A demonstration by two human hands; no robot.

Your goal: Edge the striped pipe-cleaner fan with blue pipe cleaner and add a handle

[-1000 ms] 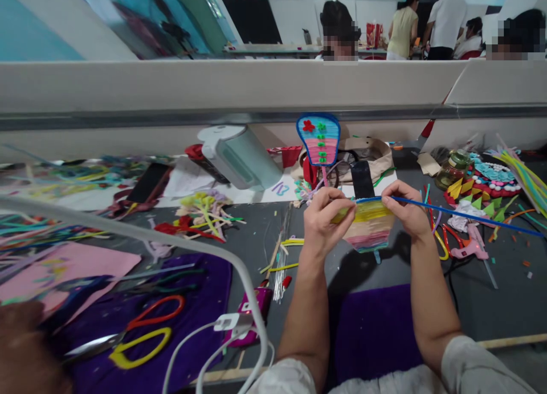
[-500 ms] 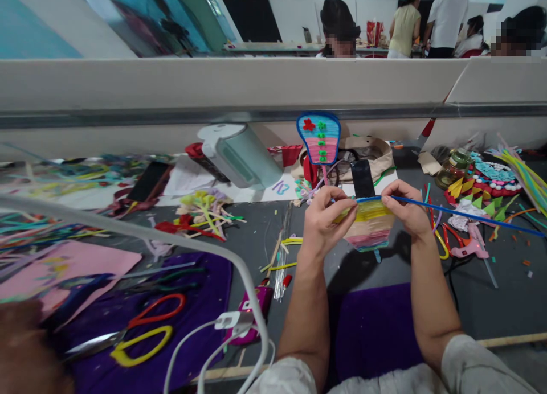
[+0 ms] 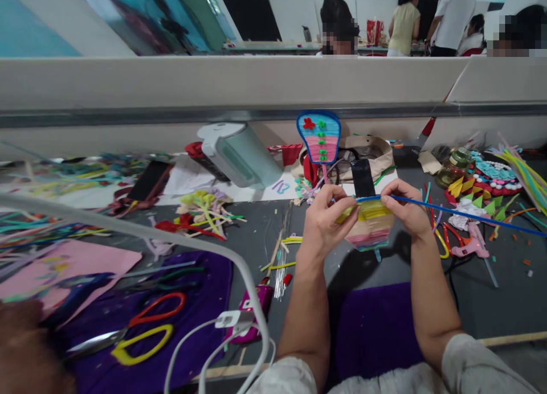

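My left hand [image 3: 325,220] pinches the left edge of a striped fan-shaped piece [image 3: 371,226] in yellow, tan, pink and teal, at the end of its blue edging. Fingers of my right hand [image 3: 405,209] close on a blue pipe cleaner [image 3: 461,212], which runs along the piece's top edge and stretches off to the right. A small light-blue tab points down from the piece. Behind my hands stands a finished-looking blue and pink fan [image 3: 319,138] with a red flower and green bits.
Scissors [image 3: 145,331] lie on purple cloth at left, near a blurred brown shape. A white tube [image 3: 239,263] arches over a pink device [image 3: 252,314]. Right are a pink glue gun [image 3: 472,243] and a jar [image 3: 455,166]. A pale kettle-like object [image 3: 243,155] stands behind.
My hands and the striped piece have hardly moved. In the background, a person in a white shirt has shifted slightly to the right.
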